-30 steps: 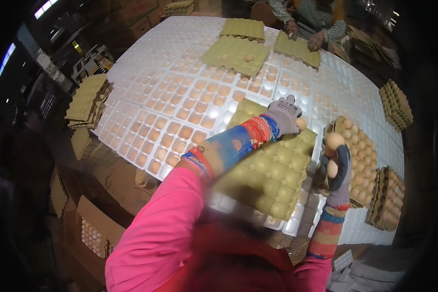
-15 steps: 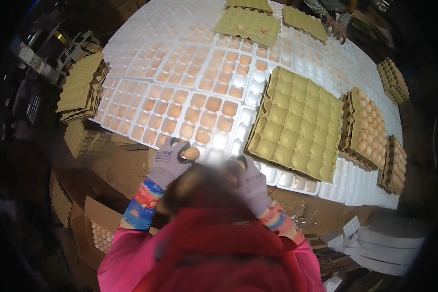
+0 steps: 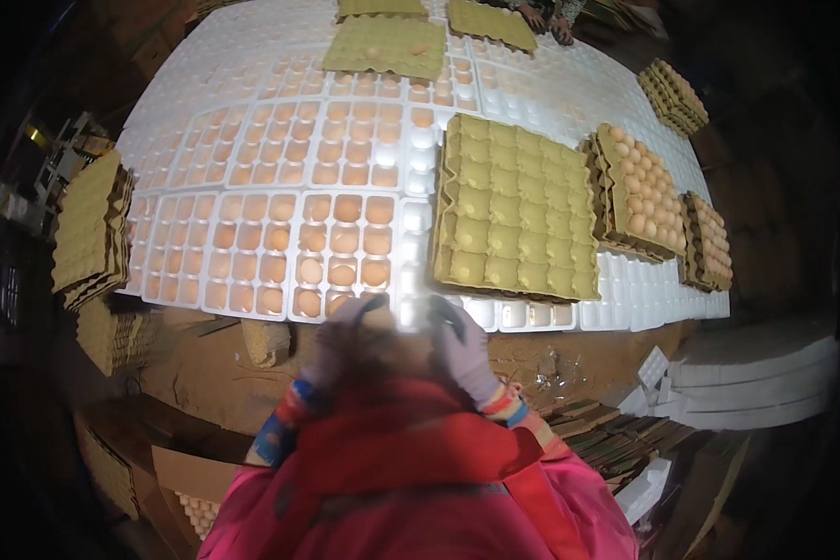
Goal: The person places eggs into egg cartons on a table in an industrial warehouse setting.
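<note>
At the table's near edge, my left hand [image 3: 336, 341], in a pale glove with dark fingertips, is closed on an egg [image 3: 380, 318]. It hovers over the front of a white plastic egg tray [image 3: 328, 246] whose cells hold several brown eggs. My right hand [image 3: 465, 347], gloved the same way, is just to the right with its fingers curled; what lies inside them is hidden by blur and my head. Right of that tray, partly bare white cells [image 3: 413, 245] show. A stack of yellowish pulp egg trays [image 3: 518, 210] sits beyond my right hand.
More white trays with eggs [image 3: 252, 247] spread left and back. Pulp trays full of eggs [image 3: 644, 191] stand at the right, other pulp stacks [image 3: 91, 224] at the left edge. Another person's hands [image 3: 546, 23] are at the far side. A cardboard box [image 3: 196, 471] stands below left.
The view has shifted, so the table appears farther left. My left hand has come closer to my right with the egg still in it. Fewer bare cells show at the tray's front.
</note>
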A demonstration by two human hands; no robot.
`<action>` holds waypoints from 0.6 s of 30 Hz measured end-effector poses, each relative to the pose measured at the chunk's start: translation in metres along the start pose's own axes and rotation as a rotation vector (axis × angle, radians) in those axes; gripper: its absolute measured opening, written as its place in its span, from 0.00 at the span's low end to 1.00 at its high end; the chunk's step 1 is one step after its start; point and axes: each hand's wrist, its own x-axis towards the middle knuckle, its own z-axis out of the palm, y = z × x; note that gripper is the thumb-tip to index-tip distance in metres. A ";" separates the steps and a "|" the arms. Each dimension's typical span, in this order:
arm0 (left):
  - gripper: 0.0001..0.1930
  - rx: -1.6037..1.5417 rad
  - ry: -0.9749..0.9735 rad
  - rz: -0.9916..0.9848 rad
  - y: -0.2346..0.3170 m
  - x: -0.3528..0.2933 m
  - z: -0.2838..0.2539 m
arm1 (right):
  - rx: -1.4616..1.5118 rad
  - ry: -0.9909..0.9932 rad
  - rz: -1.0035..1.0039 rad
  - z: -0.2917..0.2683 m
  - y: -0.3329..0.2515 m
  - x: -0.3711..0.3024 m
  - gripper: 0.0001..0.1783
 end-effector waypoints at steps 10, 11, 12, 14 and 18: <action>0.23 -0.640 -0.144 -0.265 -0.023 0.025 0.048 | -0.378 0.539 -0.271 -0.036 0.033 -0.029 0.22; 0.25 -1.013 -0.289 -0.384 -0.013 0.025 0.050 | -0.577 0.407 -0.228 -0.039 0.050 -0.024 0.22; 0.28 -1.426 -0.388 -0.592 -0.003 0.025 0.049 | -0.710 0.365 -0.279 -0.040 0.063 -0.021 0.22; 0.31 -1.368 -0.383 -0.664 0.017 0.018 0.059 | -0.786 0.398 -0.361 -0.044 0.075 -0.020 0.23; 0.28 -0.055 -0.066 0.303 0.027 0.029 0.103 | -0.653 0.695 -0.595 -0.095 0.047 -0.027 0.33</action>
